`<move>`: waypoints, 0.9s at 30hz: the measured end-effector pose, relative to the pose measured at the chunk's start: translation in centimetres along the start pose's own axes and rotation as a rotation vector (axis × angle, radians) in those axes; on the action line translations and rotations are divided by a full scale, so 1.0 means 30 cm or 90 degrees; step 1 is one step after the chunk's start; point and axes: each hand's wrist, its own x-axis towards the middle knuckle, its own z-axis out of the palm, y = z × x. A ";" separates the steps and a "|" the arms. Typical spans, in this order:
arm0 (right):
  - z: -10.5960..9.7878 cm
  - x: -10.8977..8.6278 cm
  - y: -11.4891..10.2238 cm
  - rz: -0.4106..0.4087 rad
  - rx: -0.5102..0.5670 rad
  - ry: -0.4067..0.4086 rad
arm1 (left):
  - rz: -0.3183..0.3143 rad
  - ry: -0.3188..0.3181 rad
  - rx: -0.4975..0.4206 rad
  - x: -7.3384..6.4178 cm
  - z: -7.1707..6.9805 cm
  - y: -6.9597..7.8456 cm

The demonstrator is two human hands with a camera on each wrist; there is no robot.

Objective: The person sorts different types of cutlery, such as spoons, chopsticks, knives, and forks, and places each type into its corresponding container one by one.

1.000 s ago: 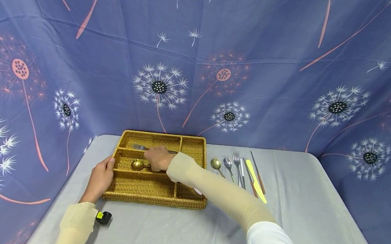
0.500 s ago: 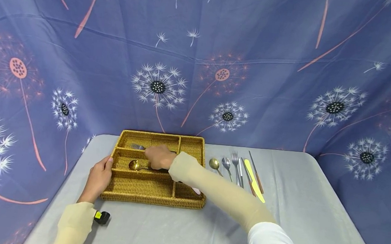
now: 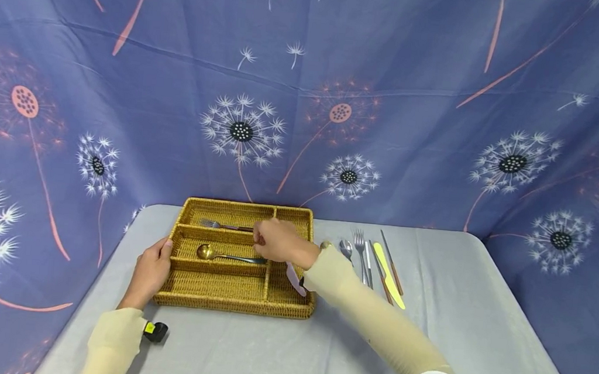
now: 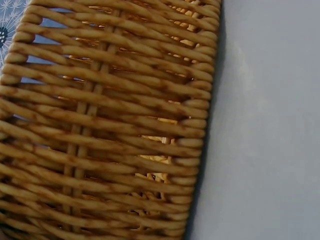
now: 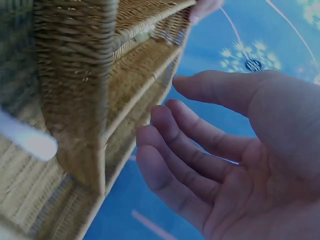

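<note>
i see the right hand (image 3: 281,243) over the wicker tray (image 3: 211,304) on the worktop (image 3: 244,353), fingers (image 5: 161,172) loosely bent, holding nothing; the left hand (image 3: 153,268) touches the tray's left side, grip unclear to me.

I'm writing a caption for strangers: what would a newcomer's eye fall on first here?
Probably the blue dandelion-patterned cloth, which fills the background. Next, the golden wicker tray in front of it, with the left hand at its left end, the right hand over its right part, and a gold-headed spoon in its middle compartment. To the tray's right, a bright yellow utensil stands out.
</note>
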 end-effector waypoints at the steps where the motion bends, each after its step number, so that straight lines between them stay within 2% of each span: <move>1: -0.005 -0.024 0.011 0.004 0.006 0.011 | 0.000 0.001 0.000 -0.001 -0.002 0.000; 8: -0.008 -0.183 0.097 0.039 0.051 0.084 | 0.005 0.006 0.002 0.000 -0.005 -0.003; 15: 0.007 -0.326 0.167 0.085 0.101 0.135 | 0.004 0.003 0.010 0.006 -0.001 0.001; 27: 0.074 -0.524 0.275 0.140 0.099 0.224 | 0.005 0.006 0.008 0.004 -0.002 -0.002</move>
